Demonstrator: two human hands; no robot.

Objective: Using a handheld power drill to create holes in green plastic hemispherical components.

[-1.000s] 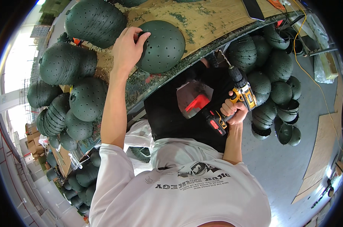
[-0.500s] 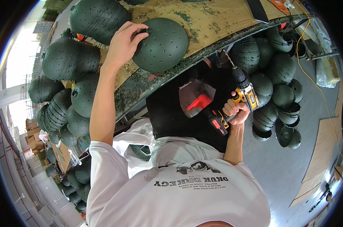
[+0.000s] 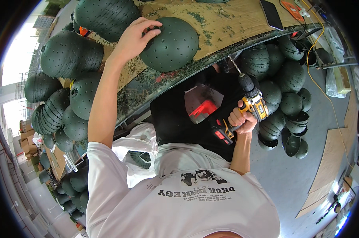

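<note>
A dark green plastic dome (image 3: pixel 171 45), dotted with small holes, sits round side up near the table's front edge. Against its upper left side my left hand (image 3: pixel 138 37) holds it steady, thumb and fingers bent onto the shell. My right hand (image 3: pixel 243 120) is wrapped round the grip of a yellow and black cordless drill (image 3: pixel 255 107). Its long drill bit (image 3: pixel 234 65) points up and forward, just off the table edge and apart from the dome. Whether a finger presses the trigger is hidden.
Green shavings litter the brown-covered table (image 3: pixel 227 27). Stacked domes (image 3: pixel 68 53) crowd its left side; more domes (image 3: pixel 288 77) hang or pile at right below table level. A phone (image 3: pixel 271 15) lies at the far right edge. A yellow cable (image 3: pixel 326 95) runs down over the grey floor.
The view has shifted slightly. My left hand stays on the dome, and the drill in my right hand has turned a little, its bit tipping slightly further left.
</note>
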